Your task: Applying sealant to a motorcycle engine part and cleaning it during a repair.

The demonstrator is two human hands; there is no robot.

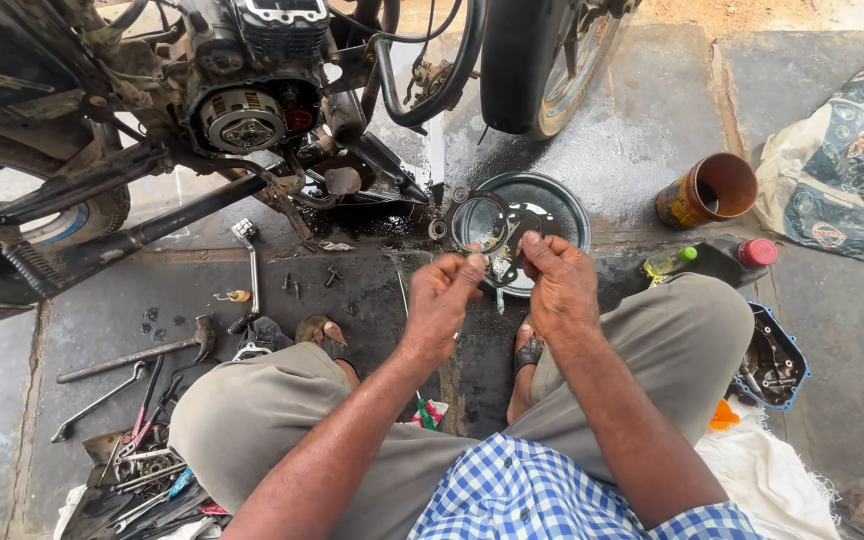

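Note:
My left hand and my right hand are held together over my knees, both pinching a thin dark ring-shaped gasket with an irregular outline. A small metal part sits between my fingertips. Beneath the gasket lies a round metal pan on the wet floor. The motorcycle engine with its open side stands at the upper left.
A hammer, wrenches and several tools lie at the lower left. An open brown can, a red-capped dark bottle and a green bottle stand right. An engine cover lies far right, a printed sack beyond.

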